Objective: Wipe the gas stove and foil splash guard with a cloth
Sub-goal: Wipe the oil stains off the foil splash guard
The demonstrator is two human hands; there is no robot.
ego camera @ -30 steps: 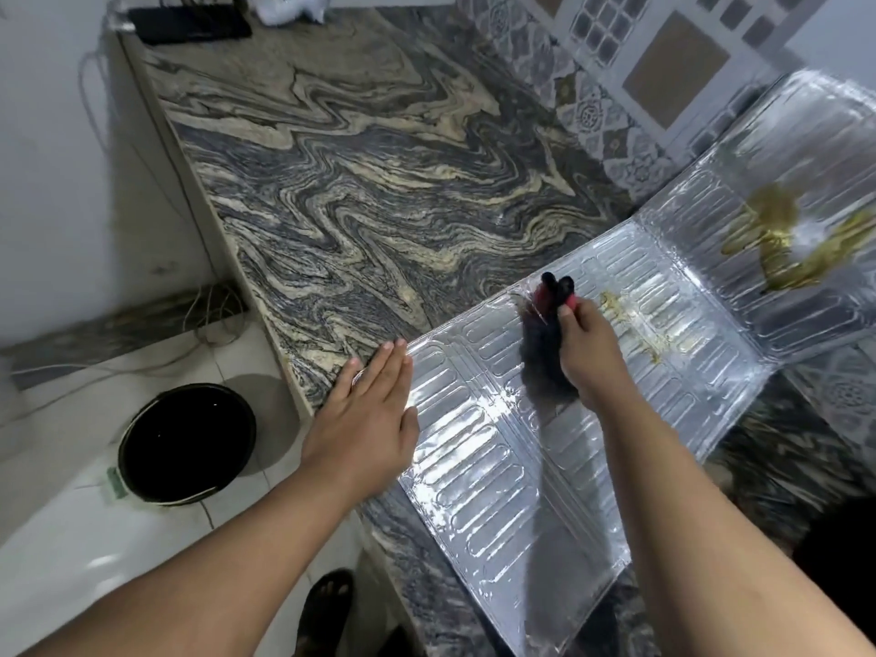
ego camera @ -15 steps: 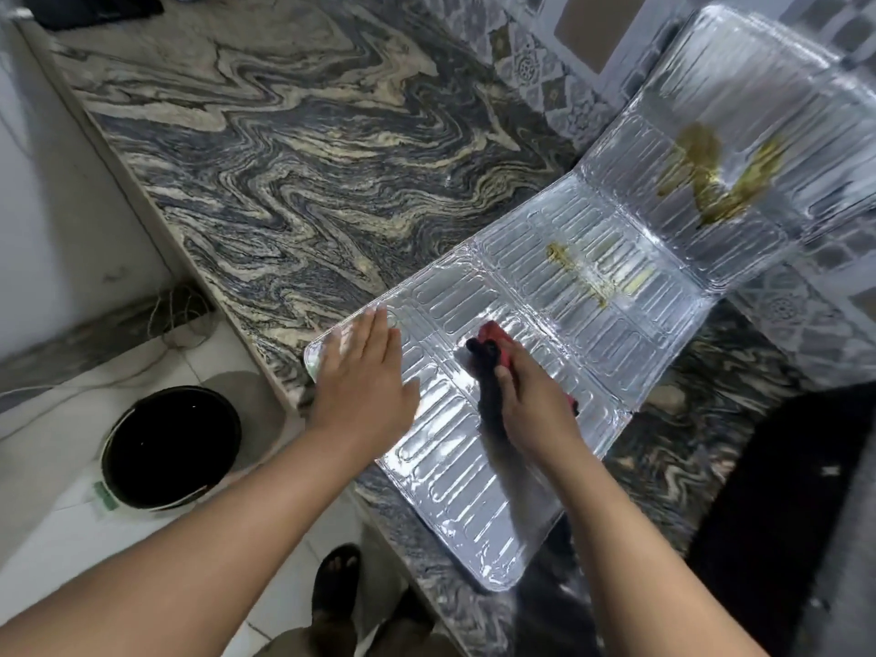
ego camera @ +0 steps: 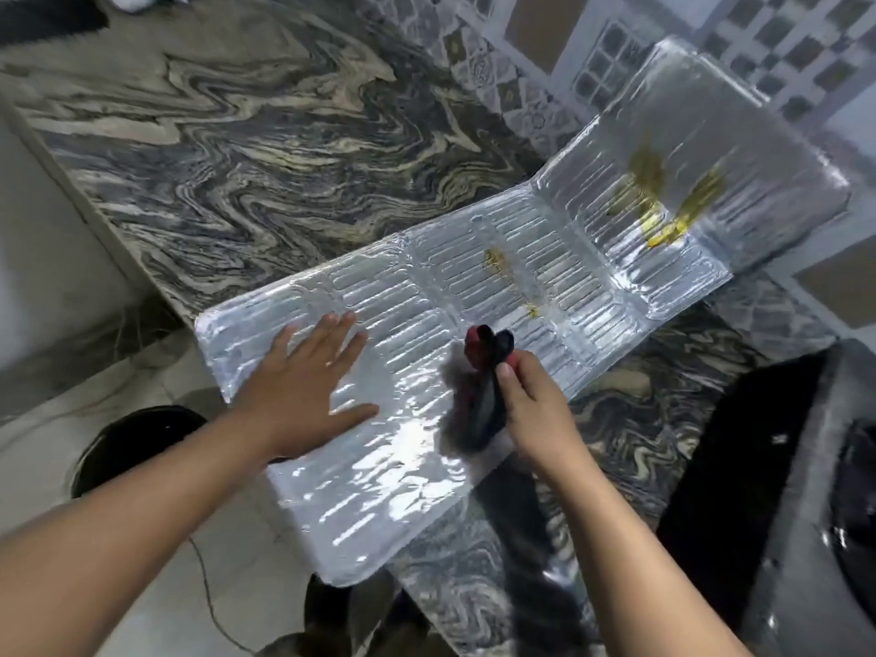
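- The foil splash guard (ego camera: pixel 426 405) lies flat on the marbled counter (ego camera: pixel 265 149), its near corner hanging past the counter edge toward me. Its long axis runs from that near-left corner away to the far right, where the last panel tilts up against the tiled wall (ego camera: pixel 592 64).
- The yellow grease streaks (ego camera: pixel 663 201) sit on the far-right panel, with smaller specks (ego camera: pixel 497 263) on the middle panel, both up-axis from my hands.
- My right hand (ego camera: pixel 535 410) is clamped on the dark cloth (ego camera: pixel 479 395), a red fold poking out the top, pressed on the foil near its right edge. It is the nearer hand to the stains.
- My left hand (ego camera: pixel 303 386) lies flat, fingers spread, pinning the near-left panel.
- I judge the next stroke should push the cloth forward and right along the axis, left hand bracing so the thin sheet doesn't slide or buckle.
- The gas stove (ego camera: pixel 806 490) is the dark shape at my right, blurred.
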